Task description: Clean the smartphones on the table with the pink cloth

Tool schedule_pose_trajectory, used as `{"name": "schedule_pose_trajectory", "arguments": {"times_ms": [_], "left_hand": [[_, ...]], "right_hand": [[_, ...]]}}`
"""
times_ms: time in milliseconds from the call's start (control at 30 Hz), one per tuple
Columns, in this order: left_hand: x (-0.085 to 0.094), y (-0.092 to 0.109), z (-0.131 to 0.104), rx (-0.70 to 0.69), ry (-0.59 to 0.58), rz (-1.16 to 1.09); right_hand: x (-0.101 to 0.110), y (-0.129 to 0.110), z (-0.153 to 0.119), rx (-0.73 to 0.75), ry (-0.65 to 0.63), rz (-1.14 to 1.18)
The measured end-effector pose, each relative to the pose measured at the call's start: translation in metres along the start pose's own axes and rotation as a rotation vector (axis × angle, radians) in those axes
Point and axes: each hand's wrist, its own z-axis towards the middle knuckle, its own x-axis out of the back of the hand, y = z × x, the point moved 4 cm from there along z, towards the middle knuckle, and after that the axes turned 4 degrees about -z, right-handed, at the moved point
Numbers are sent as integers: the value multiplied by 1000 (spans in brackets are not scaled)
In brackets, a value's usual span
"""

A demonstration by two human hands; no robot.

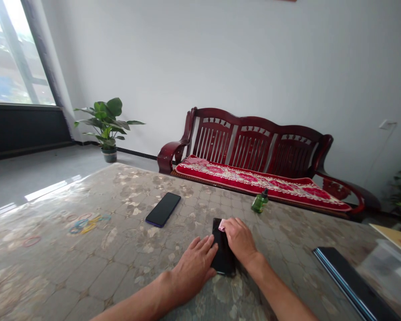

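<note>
A black smartphone [224, 255] lies flat on the patterned tablecloth, in front of me. Along its left side rests my left hand [194, 266], fingers stretched out, with the fingertips and thumb touching the phone's edge. My right hand [239, 238] is closed on a small pink cloth [222, 225], which it presses on the far end of the screen. Part of the cloth is hidden under the fingers. A second dark smartphone [163, 209] with a blue edge lies farther left, apart from both hands. Beyond my right hand stands a small green bottle [259, 203] with a black top.
Several coloured rubber bands [87, 224] lie on the tablecloth [87, 267] at left. At right are a dark flat stack [352, 278] and a clear plastic box [384, 261]. Past the table stand a red wooden bench [254, 142] and a potted plant [108, 127].
</note>
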Motion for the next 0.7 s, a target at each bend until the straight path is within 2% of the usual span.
{"name": "schedule_pose_trajectory", "arguments": {"times_ms": [233,300,500,567,700], "left_hand": [[-2,2,0,17,17,-26],[1,5,-1,25,18,-33],[5,10,-4,43,11,-64],[6,11,-5,44,7,-70],[9,13,-5,29,14,-81]], "right_hand": [[10,-17,-31,145,-4,31],[7,-17,-27,135,2,24],[-7,-9,10,32,-41,-37],[-6,-10,10,32,-64,-14],[4,-19,-10,108,-85,55]]}}
